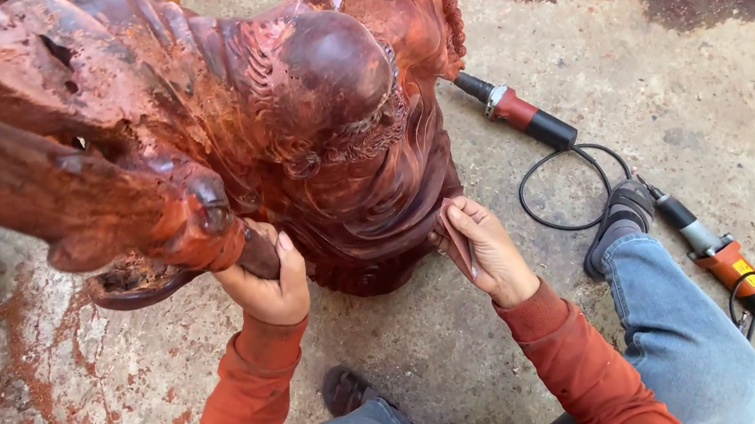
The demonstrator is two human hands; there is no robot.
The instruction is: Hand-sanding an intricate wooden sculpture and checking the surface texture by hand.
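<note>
My left hand (pixel 267 283) was closed around a stubby projecting end of the big red wood carving (pixel 285 126), steadying it. My right hand (pixel 488 250) pinched a folded piece of sandpaper (pixel 454 235) between thumb and fingers, its edge pressed against the lower curved side of the carving, just ahead of that grip. The carving stood on the concrete floor (pixel 636 74) directly in front of both hands, looming over them, with its rounded bulge above and between my wrists.

Beyond my right grip, well apart, a red-and-black power tool (pixel 517 109) lay on the floor with its cord looping toward my shoe (pixel 620 221). A second, orange power tool (pixel 731 274) lay farther to the right of my knee. Reddish dust streaked the floor to the left of my left grip.

As I judged it, the sandpaper could slip off the curve and let my fingertips scrape the wood, because the fold was thin and held only by a pinch. My foot sat near the looped cord, so a shift of the leg could snag it and drag the tool. Pulling hard on the stub could tip or twist the heavy piece.
</note>
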